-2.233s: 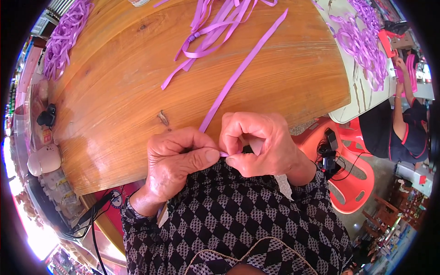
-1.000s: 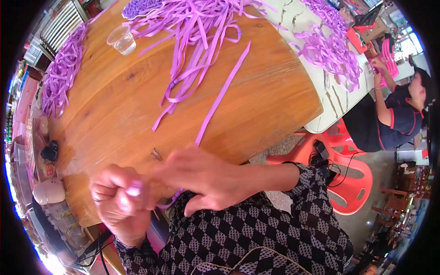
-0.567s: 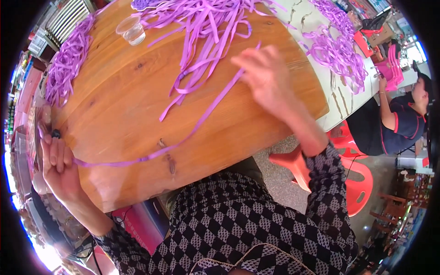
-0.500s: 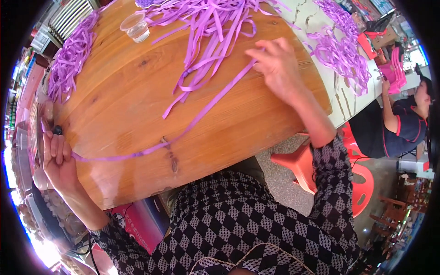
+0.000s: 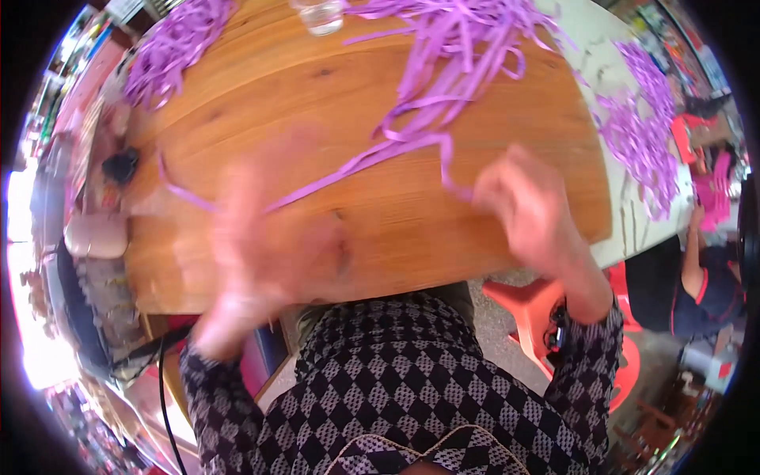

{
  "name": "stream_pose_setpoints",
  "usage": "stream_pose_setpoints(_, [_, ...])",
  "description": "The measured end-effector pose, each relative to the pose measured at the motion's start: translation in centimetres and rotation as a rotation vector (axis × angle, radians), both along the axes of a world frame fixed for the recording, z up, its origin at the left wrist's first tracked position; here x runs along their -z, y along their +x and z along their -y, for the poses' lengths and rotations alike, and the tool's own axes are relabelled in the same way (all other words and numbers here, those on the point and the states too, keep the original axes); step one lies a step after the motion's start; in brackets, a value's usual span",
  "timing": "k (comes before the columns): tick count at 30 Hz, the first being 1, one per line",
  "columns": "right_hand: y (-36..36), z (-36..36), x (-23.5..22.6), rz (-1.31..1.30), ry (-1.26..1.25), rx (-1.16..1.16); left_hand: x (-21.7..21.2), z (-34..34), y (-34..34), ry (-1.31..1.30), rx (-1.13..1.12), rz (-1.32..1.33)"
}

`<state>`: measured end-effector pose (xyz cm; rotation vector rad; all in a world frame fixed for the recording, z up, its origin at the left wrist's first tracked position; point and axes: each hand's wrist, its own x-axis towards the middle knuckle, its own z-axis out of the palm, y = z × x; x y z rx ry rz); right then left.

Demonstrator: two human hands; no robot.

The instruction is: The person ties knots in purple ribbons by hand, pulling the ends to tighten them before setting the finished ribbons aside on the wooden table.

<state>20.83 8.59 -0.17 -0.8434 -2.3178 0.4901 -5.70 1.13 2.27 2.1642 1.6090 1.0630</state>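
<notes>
Purple ribbon (image 5: 340, 174) strung slack across the wooden worktop (image 5: 443, 237), one end at the right hand (image 5: 526, 202).
Clear cup (image 5: 323, 19) at the top of view, clear liquid inside. Right fingers curled in, pinching the ribbon's end. Left hand (image 5: 252, 237) blurred above the ribbon; cannot tell if its fingers are spread or closed. Both forearms cross the near edge; bare wood between. Ribbon heap (image 5: 467, 43) beyond; white worktop (image 5: 633, 229) adjoins right.

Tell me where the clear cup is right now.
In the head view, the clear cup stands on the wooden table, at the picture's top edge left of centre, between the left ribbon pile and the middle ribbon pile.
</notes>
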Motion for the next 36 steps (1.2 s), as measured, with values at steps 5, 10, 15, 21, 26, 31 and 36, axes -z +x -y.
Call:
stream_pose_setpoints(5, [-2.4,3.6,-2.4,-0.126,0.074,-0.198,2.2,0.5,5.1,-0.617,0.425,0.782])
stream_pose_setpoints(10, [-0.9,2.3,-0.4,-0.203,-0.003,-0.035,2.2,0.7,3.1,-1.047,0.279,1.057])
stream_pose_setpoints(15, [-2.5,4.0,2.6,-0.162,0.107,-0.036,2.9,0.4,3.4,-0.965,0.293,1.493])
stream_pose_setpoints(21, [-4.1,5.9,2.2,-0.184,0.167,-0.107,3.8,1.0,5.1,-0.776,0.051,1.183])
stream_pose_setpoints(26, [-4.4,6.2,2.5,-0.300,0.241,-0.021,2.8,1.5,5.5,-0.916,0.172,0.997])
stream_pose_setpoints(31, [-4.0,5.8,2.3,-0.403,-0.012,-0.038,3.4,1.8,5.8,-0.855,0.215,0.768])
stream_pose_setpoints(36, [-3.7,6.0,2.8,-0.307,0.081,-0.019,4.0,1.6,5.6,-0.662,0.279,0.534])
